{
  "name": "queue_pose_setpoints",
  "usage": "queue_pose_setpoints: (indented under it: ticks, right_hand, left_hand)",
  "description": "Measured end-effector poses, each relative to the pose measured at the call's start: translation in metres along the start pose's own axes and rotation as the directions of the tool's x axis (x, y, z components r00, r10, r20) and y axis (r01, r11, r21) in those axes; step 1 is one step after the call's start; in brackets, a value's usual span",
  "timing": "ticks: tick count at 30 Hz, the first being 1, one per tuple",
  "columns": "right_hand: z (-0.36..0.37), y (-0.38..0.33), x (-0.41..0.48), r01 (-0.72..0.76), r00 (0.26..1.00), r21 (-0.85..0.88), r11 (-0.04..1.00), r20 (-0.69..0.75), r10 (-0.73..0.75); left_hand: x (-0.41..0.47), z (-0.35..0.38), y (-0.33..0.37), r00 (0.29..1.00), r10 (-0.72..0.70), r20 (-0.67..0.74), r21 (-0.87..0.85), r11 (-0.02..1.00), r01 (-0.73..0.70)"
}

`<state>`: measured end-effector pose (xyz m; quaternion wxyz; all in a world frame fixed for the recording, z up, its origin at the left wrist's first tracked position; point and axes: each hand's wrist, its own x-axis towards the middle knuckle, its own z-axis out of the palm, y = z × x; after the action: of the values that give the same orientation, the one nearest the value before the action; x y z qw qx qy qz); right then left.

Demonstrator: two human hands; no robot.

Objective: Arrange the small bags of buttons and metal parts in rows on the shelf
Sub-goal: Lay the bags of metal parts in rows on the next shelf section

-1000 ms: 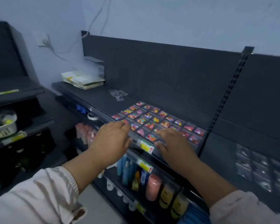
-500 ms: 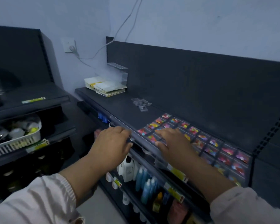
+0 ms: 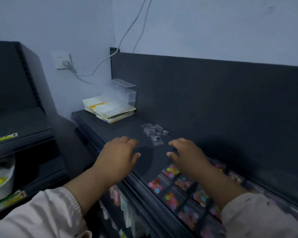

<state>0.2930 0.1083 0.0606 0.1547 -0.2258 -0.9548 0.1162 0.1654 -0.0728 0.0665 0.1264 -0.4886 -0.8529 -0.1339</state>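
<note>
A loose heap of small clear bags with metal parts [image 3: 154,133] lies on the dark shelf [image 3: 120,127], near its back panel. Small bags of coloured buttons [image 3: 172,188] lie in rows on the shelf at the lower right, partly under my right forearm. My left hand [image 3: 119,155] hovers palm down over the shelf's front edge, fingers loosely bent, holding nothing. My right hand [image 3: 186,155] hovers just short of the clear bags, fingers loosely bent and empty. Neither hand touches a bag.
A stack of papers [image 3: 108,109] and a clear plastic organiser [image 3: 126,90] sit at the shelf's far left end. A wall socket [image 3: 63,61] with cables is above. Bottles hang on the lower shelf [image 3: 120,201]. Another dark shelf unit [image 3: 15,117] stands to the left.
Both hands have moved left along the shelf, away from the rows of button bags and toward the heap of clear bags. The view has swung left with them.
</note>
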Motion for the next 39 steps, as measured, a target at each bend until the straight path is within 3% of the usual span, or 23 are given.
queue_pose_setpoints:
  ticks: [6,13,23,32,36,39]
  right_hand:
    - [0.023,0.017,0.051,-0.094,0.993,0.010,0.995,0.070,0.093]
    - [0.057,0.023,0.105,-0.311,0.945,0.004,0.951,0.110,0.308]
    - [0.108,0.027,0.171,-0.631,0.767,0.004,0.776,0.158,0.622]
    - [0.133,0.024,0.193,-0.783,0.609,-0.046,0.620,0.143,0.780]
    - [0.137,0.029,0.203,-0.832,0.523,-0.075,0.549,0.224,0.823]
    - [0.138,0.028,0.207,-0.827,0.520,-0.095,0.555,0.247,0.818]
  left_hand:
    - [0.055,0.039,-0.020,0.996,0.000,0.088,-0.005,1.000,0.000]
    - [0.133,0.082,-0.059,0.987,0.053,0.154,-0.115,0.993,-0.036]
    - [0.246,0.150,-0.111,0.954,0.196,0.227,-0.281,0.951,-0.128]
    - [0.277,0.204,-0.125,0.941,0.222,0.256,-0.397,0.912,-0.107]
    - [0.287,0.205,-0.124,0.934,0.168,0.317,-0.429,0.903,-0.017]
    - [0.293,0.206,-0.124,0.917,0.141,0.373,-0.465,0.883,0.054]
